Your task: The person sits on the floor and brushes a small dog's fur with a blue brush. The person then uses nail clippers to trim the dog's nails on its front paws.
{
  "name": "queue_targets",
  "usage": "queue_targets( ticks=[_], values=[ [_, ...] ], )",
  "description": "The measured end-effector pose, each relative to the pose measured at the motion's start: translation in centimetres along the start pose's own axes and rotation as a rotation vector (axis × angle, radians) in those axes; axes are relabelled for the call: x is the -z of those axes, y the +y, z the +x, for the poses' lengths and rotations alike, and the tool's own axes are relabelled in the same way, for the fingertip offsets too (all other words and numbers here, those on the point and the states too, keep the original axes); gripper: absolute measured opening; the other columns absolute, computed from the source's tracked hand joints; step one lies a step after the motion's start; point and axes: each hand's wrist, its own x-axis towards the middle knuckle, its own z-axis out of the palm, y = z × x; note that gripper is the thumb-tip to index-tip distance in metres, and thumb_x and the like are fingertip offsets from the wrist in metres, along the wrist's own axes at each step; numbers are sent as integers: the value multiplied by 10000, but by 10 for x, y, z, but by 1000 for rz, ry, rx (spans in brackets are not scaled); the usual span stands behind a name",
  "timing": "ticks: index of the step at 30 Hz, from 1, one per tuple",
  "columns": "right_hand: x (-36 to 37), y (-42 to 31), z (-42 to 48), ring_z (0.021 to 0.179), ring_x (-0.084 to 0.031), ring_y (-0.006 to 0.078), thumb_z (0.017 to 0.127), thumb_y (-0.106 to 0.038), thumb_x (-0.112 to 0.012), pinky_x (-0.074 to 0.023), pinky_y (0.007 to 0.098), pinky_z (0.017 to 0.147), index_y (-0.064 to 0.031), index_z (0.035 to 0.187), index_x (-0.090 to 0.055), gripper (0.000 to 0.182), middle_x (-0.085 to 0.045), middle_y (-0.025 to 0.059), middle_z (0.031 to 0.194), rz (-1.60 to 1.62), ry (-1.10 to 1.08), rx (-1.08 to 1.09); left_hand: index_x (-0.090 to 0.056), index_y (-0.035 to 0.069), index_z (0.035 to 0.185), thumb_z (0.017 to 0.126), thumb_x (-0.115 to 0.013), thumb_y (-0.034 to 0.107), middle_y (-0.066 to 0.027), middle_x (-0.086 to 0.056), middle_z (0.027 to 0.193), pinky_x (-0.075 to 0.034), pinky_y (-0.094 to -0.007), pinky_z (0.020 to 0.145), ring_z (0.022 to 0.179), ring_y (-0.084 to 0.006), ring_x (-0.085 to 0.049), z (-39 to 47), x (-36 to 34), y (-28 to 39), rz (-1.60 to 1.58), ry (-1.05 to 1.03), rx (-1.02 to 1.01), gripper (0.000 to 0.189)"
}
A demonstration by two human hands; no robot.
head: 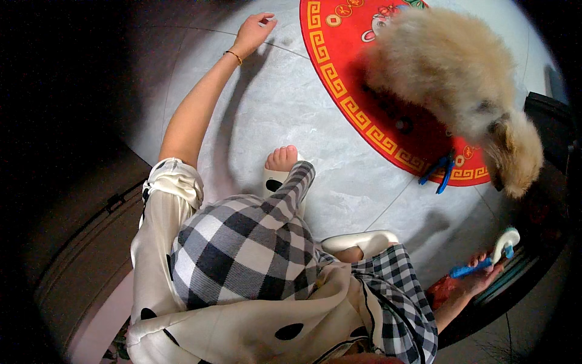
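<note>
My left hand is stretched out over the grey tiled floor, empty, with the thumb apart from loosely bent fingers. Low on the right, my right hand grips the blue handle of a pet grooming brush, whose white head points up. A fluffy tan dog stands on a round red rug, well to the right of my left hand. Its lowered head is above my right hand, and the brush does not touch it. Blue-handled pet nail clippers lie across the rug's lower edge.
My foot in a white slipper and my other slipper rest on the floor. A dark piece of furniture stands behind the dog's head. Dark panelling lies at the left. The picture's rim is black.
</note>
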Motion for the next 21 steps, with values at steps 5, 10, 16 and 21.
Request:
queue_targets(
  ticks=[5, 10, 16, 21],
  values=[
    [16, -27, -7, 481, -341, 121, 879, -507, -293, -277, 216, 452, -106, 880, -469, 438, -404, 29, 580, -67, 168, 105, -617, 37, 893, 794, -524, 361, -106, -612, 823, -439, -316, 734, 807, -241, -576, 3, 24, 28, 9, -122, 190, 351],
    [-40, -65, -8, 448, -289, 112, 881, -466, -307, -226, 233, 445, -77, 826, -496, 437, -349, 6, 508, -157, 49, 200, -518, 23, 1001, 799, -558, 243, -79, -564, 885, -449, -282, 683, 804, -167, -532, 19, 10, 34, -257, 111, 213, 301],
    [-110, -67, -12, 380, -325, 96, 840, -521, -315, -291, 199, 364, 4, 973, -482, 567, -387, 9, 514, -271, 126, -105, -522, -2, 987, 831, -522, 145, -72, -562, 921, -437, -279, 701, 819, -152, -534, 18, 23, 104, -541, 79, 15, 214],
    [-158, -46, 41, 509, -448, 161, 819, -449, -417, -387, 266, 459, -67, 1078, -406, 462, -472, 62, 679, -120, -297, -581, -588, 2, 895, 839, -504, 229, -92, -598, 807, -443, -286, 735, 827, -214, -572, -16, -1, 140, -664, -110, -138, 248]
  ],
)
